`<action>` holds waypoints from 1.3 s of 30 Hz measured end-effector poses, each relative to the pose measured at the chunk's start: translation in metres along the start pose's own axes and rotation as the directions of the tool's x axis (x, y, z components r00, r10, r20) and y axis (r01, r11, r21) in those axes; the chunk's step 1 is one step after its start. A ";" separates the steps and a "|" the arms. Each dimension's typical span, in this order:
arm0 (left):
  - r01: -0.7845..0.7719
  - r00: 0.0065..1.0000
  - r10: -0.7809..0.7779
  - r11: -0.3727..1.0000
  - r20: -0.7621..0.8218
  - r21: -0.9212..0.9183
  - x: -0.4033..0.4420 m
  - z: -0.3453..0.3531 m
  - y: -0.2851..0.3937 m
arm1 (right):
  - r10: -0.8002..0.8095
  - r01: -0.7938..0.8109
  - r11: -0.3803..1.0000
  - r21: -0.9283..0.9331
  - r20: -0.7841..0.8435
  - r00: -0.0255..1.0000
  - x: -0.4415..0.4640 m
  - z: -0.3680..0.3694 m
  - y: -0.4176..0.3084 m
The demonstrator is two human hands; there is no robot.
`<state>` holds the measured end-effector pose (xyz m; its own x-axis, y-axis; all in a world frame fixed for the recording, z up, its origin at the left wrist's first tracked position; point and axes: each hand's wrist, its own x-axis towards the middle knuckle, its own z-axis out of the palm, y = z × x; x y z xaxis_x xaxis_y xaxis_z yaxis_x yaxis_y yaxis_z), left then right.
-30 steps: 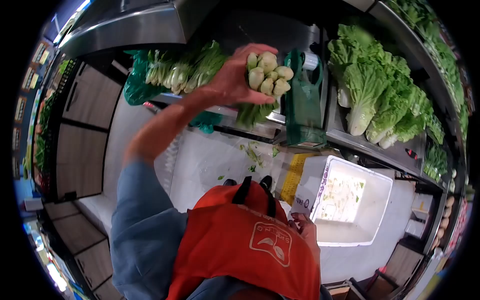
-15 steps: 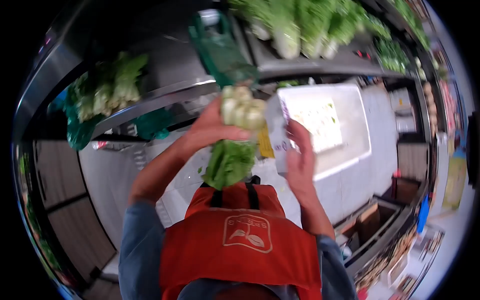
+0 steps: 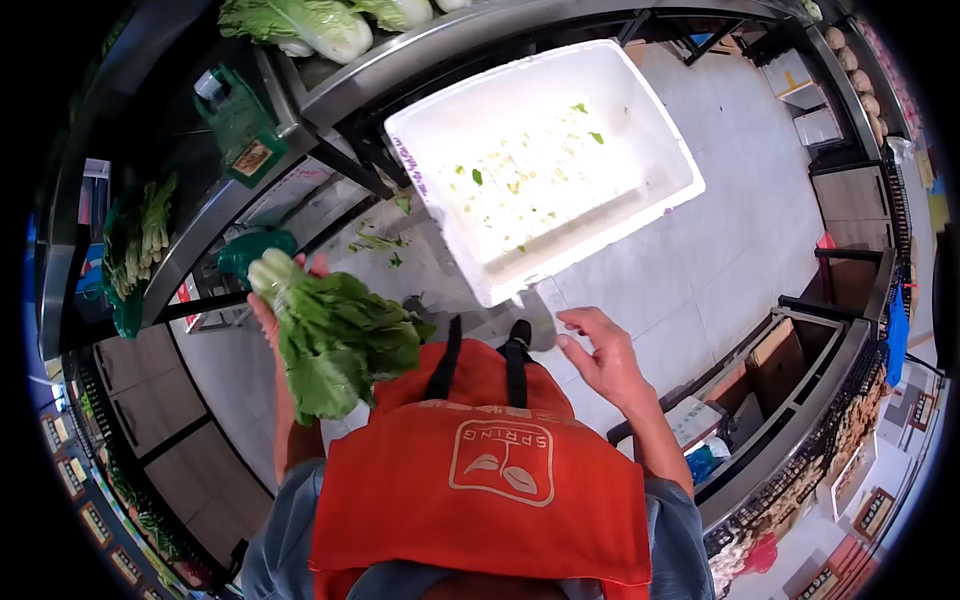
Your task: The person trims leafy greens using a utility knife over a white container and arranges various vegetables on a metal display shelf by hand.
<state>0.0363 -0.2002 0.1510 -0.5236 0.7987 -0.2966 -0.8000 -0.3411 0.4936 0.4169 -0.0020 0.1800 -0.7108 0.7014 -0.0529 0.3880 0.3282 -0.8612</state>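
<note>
A bunch of leafy greens (image 3: 345, 340) with pale stem ends rests in my left hand (image 3: 266, 318); the fingers close round the stems and are partly hidden behind them. The leaves hang toward my red apron (image 3: 480, 480). My right hand (image 3: 608, 362) is held in front of the apron on the right, thumb and fingers apart, with nothing in it. It is just below the near edge of a white foam box (image 3: 590, 262), not touching it. Small leaf scraps (image 3: 510, 180) are scattered over the bottom of the box.
Metal shelving (image 3: 400, 65) runs along the far side, with napa cabbages (image 3: 335, 30) on it. A green bag (image 3: 240, 125) lies on the left counter, near more greens (image 3: 140, 235). Leaf trimmings (image 3: 378, 240) lie on the tiled floor. Right of me is a metal-framed bin (image 3: 765, 375).
My left hand has carried the greens left and lower, away from the box. My right hand has let go of the box's side and drawn back toward me. The view has shifted.
</note>
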 end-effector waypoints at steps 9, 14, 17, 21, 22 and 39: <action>0.186 0.915 -0.252 0.957 0.317 0.224 0.074 0.119 -0.085 | 0.022 -0.019 0.992 -0.125 0.019 1.000 0.011 -0.081 0.045; 0.321 0.852 -0.363 0.932 0.377 0.171 0.131 0.111 -0.103 | 0.118 -0.099 0.975 -0.200 0.084 0.989 0.028 -0.117 0.040; 0.403 0.886 -0.413 0.911 0.211 0.089 0.138 0.138 -0.120 | 0.020 0.004 0.957 -0.290 0.079 0.997 0.074 -0.155 0.059; 0.318 0.944 -0.330 0.902 -0.011 0.292 0.156 0.151 -0.146 | -0.267 0.275 0.912 -0.303 0.068 0.961 0.191 -0.209 0.112; 0.304 0.952 -0.292 0.897 -0.087 0.322 0.160 0.149 -0.155 | -0.387 0.388 0.871 -0.302 0.065 0.920 0.238 -0.225 0.124; 0.104 0.969 -0.039 0.961 -0.245 0.258 0.163 0.181 -0.256 | -0.385 0.412 0.330 -0.849 0.278 0.880 0.793 -0.304 0.227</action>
<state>0.2088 0.1071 0.1245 -0.5476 0.6654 -0.5073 -0.7475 -0.1166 0.6539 0.1191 0.8210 0.0962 -0.9379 0.3151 0.1448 0.3331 0.9348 0.1231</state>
